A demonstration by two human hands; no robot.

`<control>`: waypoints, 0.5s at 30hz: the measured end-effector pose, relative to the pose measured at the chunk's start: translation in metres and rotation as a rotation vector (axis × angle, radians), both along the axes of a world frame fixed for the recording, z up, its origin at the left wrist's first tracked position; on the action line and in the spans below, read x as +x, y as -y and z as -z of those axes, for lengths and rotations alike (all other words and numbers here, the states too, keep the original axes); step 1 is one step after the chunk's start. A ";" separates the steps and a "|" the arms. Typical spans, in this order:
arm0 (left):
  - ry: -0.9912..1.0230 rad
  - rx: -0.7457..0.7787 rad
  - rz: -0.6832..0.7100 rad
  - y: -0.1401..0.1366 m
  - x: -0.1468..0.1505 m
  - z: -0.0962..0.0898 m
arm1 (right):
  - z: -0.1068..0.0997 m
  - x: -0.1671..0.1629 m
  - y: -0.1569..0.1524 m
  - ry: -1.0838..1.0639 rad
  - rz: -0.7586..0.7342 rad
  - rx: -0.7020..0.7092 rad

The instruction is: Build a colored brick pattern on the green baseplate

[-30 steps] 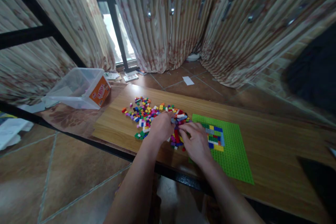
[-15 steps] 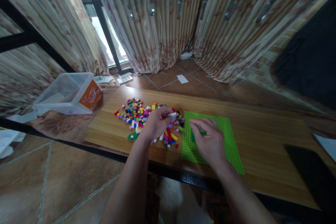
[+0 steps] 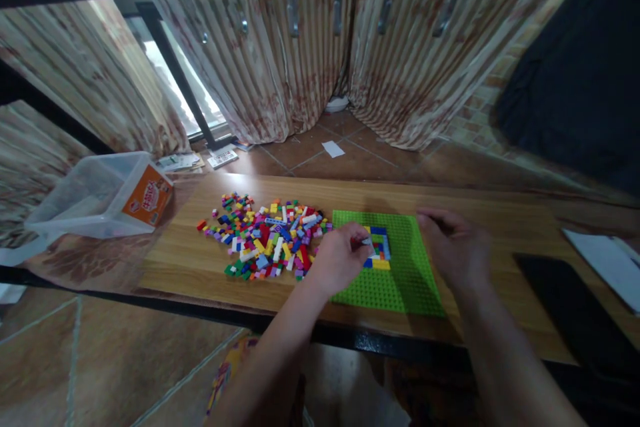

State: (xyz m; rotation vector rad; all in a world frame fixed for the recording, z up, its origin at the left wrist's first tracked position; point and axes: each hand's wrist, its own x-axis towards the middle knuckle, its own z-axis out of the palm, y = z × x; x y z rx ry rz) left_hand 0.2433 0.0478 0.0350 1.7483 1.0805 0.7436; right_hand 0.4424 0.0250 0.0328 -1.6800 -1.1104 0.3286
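Observation:
My left hand (image 3: pixel 341 259) is closed in a pinch over the left part of the green baseplate (image 3: pixel 410 287), with a small pale toy brick (image 3: pixel 367 241) at its fingertips. Under and beside those fingers, a block of joined bricks (image 3: pixel 382 265) in blue, yellow, light blue and other colours sits on the baseplate. The fingers hide its left part. My right hand (image 3: pixel 457 250) is at the baseplate's right edge, thumb and fingers apart, and nothing shows in it. Left of the plate spreads a pile of loose bricks (image 3: pixel 277 247) in many colours.
A clear plastic box (image 3: pixel 83 197) with an orange label stands beyond the table's left end. On the right of the wooden table (image 3: pixel 493 240) lie a dark flat pad (image 3: pixel 560 307) and white paper (image 3: pixel 600 260). Striped curtains (image 3: pixel 280 67) hang behind.
My left hand has moved right from the pile to the baseplate, carrying the pale brick. My right hand has shifted right, uncovering the joined bricks. The view has turned slightly right.

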 end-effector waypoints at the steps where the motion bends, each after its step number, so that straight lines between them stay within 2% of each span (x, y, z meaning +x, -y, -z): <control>1: -0.013 0.017 0.001 0.001 0.005 0.001 | 0.001 -0.001 0.000 0.016 -0.019 -0.018; 8: -0.101 0.125 0.039 0.002 0.023 0.009 | 0.006 -0.001 0.001 0.007 -0.101 -0.017; 15: -0.151 0.141 0.033 -0.001 0.028 0.009 | 0.005 0.000 0.002 -0.114 -0.128 -0.032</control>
